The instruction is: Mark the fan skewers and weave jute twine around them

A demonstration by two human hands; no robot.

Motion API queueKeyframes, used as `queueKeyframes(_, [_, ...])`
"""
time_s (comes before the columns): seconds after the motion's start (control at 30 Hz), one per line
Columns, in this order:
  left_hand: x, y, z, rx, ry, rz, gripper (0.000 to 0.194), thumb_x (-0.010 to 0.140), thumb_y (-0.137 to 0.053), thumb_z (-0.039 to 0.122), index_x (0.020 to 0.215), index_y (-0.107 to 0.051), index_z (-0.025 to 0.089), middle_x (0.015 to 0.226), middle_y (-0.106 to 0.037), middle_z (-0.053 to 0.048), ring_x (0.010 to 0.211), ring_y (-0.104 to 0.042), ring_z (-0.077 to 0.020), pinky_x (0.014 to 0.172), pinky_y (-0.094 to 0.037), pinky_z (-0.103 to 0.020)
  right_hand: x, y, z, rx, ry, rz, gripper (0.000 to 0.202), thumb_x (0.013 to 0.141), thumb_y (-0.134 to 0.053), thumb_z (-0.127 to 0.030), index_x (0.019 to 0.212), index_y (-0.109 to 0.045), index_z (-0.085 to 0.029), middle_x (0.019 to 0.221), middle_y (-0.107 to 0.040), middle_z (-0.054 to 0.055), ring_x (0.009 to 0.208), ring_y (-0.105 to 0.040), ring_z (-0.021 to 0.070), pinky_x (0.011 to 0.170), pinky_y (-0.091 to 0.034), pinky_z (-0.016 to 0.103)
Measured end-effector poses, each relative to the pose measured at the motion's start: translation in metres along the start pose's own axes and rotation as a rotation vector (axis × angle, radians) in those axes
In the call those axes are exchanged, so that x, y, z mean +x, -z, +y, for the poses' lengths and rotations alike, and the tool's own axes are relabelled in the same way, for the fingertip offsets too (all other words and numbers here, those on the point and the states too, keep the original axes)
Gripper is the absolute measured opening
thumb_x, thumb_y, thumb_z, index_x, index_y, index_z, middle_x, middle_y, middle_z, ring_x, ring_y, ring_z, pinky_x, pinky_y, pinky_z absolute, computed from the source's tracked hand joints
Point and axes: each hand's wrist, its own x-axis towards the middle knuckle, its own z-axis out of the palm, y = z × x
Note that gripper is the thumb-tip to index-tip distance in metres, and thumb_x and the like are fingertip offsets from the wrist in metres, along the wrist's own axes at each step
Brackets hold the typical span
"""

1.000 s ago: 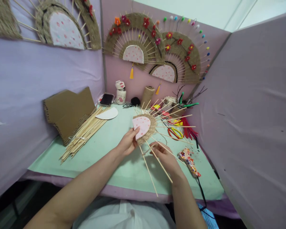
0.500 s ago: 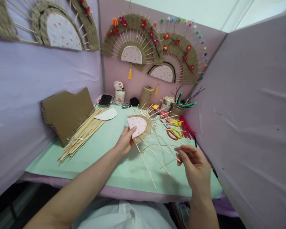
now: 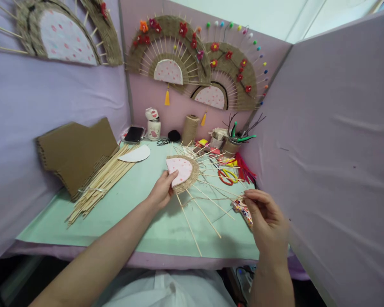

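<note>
My left hand [image 3: 162, 188] grips a half-round fan piece [image 3: 183, 169] by its flat side, thumb on the pink spotted face. Woven twine [image 3: 194, 174] rims its curve, and thin wooden sticks [image 3: 208, 215] fan outward from it. Over at the right, my right hand [image 3: 265, 213] pinches a strand of twine [image 3: 216, 199] that runs back to the fan's lower sticks. Its fingertips are close to the tips of some sticks. A colourful patterned object [image 3: 243, 211], partly hidden by the right hand, lies on the table; it looks like a glue gun.
Bundled sticks [image 3: 99, 183], a white half-round card [image 3: 136, 154] and brown cardboard [image 3: 77, 149] are at the left. Scissors [image 3: 227, 175], red pipe cleaners [image 3: 243, 167], a twine spool [image 3: 190, 130] and a jar [image 3: 154, 129] stand or lie farther back. Finished fans [image 3: 169, 70] hang on the partition.
My right hand has drawn the twine a little outward, away from the fan. The patterned object now shows beside it. The view has swung slightly right; my left hand keeps its hold.
</note>
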Motion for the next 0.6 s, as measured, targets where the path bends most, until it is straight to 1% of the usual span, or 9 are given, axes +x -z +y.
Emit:
queueKeyframes(0.1, [-0.001,-0.001,0.000,-0.007,0.029,-0.002,0.021,0.080,-0.062,0.015,0.101,-0.060,0.013,0.097,-0.071,-0.010,0.070,-0.068,-0.0130,0.064,-0.056,-0.022,-0.002,-0.006,0.006,0.131,-0.094,0.142,0.010,0.074,-0.070,-0.022,0.082,-0.064,-0.019,0.092,-0.063,0.004,0.082,-0.062,0.0159,0.071,-0.052,0.031])
queueKeyframes(0.2, [-0.002,-0.001,0.000,0.008,0.064,0.002,0.019,0.081,-0.061,0.015,0.099,-0.060,0.012,0.097,-0.072,-0.010,0.069,-0.068,-0.0132,0.061,-0.056,-0.022,-0.004,-0.015,0.008,0.249,-0.108,0.284,0.014,0.070,-0.074,-0.019,0.077,-0.062,-0.018,0.090,-0.061,0.002,0.076,-0.062,0.0130,0.069,-0.052,0.028])
queueKeyframes(0.27, [-0.003,-0.002,0.000,0.016,0.073,-0.004,0.019,0.082,-0.060,0.014,0.100,-0.060,0.013,0.097,-0.072,-0.010,0.069,-0.068,-0.0134,0.061,-0.056,-0.022,-0.004,-0.021,0.009,0.283,-0.120,0.330,0.016,0.068,-0.075,-0.019,0.076,-0.062,-0.018,0.089,-0.060,0.001,0.074,-0.062,0.0123,0.067,-0.052,0.027])
queueKeyframes(0.33, [-0.004,-0.002,0.000,0.015,0.075,-0.014,0.019,0.081,-0.060,0.015,0.100,-0.060,0.012,0.096,-0.072,-0.010,0.068,-0.068,-0.0132,0.061,-0.056,-0.022,-0.005,-0.026,0.012,0.283,-0.165,0.331,0.018,0.067,-0.076,-0.020,0.077,-0.062,-0.018,0.087,-0.060,0.001,0.073,-0.062,0.0127,0.065,-0.051,0.026])
queueKeyframes(0.43, [-0.005,-0.003,0.000,0.008,0.080,-0.023,0.019,0.080,-0.062,0.014,0.100,-0.060,0.012,0.093,-0.072,-0.010,0.067,-0.067,-0.0127,0.061,-0.056,-0.021,-0.007,-0.032,0.021,0.272,-0.268,0.287,0.020,0.066,-0.077,-0.024,0.078,-0.062,-0.018,0.084,-0.061,0.001,0.074,-0.063,0.0145,0.065,-0.051,0.028])
queueKeyframes(0.5, [-0.005,-0.003,0.001,0.006,0.087,-0.035,0.021,0.080,-0.063,0.014,0.100,-0.061,0.011,0.092,-0.072,-0.010,0.067,-0.068,-0.0130,0.061,-0.056,-0.021,-0.008,-0.033,0.025,0.273,-0.304,0.262,0.021,0.066,-0.077,-0.025,0.079,-0.062,-0.018,0.083,-0.061,0.001,0.076,-0.063,0.0156,0.066,-0.052,0.029])
queueKeyframes(0.57, [-0.005,-0.002,0.001,0.009,0.090,-0.033,0.021,0.080,-0.063,0.015,0.100,-0.061,0.012,0.091,-0.072,-0.010,0.066,-0.068,-0.0130,0.060,-0.056,-0.021,-0.011,-0.033,0.024,0.260,-0.281,0.245,0.019,0.069,-0.075,-0.024,0.080,-0.061,-0.018,0.085,-0.061,0.001,0.077,-0.063,0.0157,0.067,-0.052,0.030])
queueKeyframes(0.6, [-0.004,-0.001,0.001,0.011,0.087,-0.022,0.020,0.080,-0.062,0.016,0.100,-0.061,0.012,0.090,-0.072,-0.010,0.065,-0.068,-0.0126,0.059,-0.056,-0.021,-0.012,-0.032,0.022,0.239,-0.240,0.238,0.017,0.070,-0.074,-0.023,0.080,-0.061,-0.018,0.087,-0.060,0.002,0.078,-0.063,0.0155,0.068,-0.052,0.030])
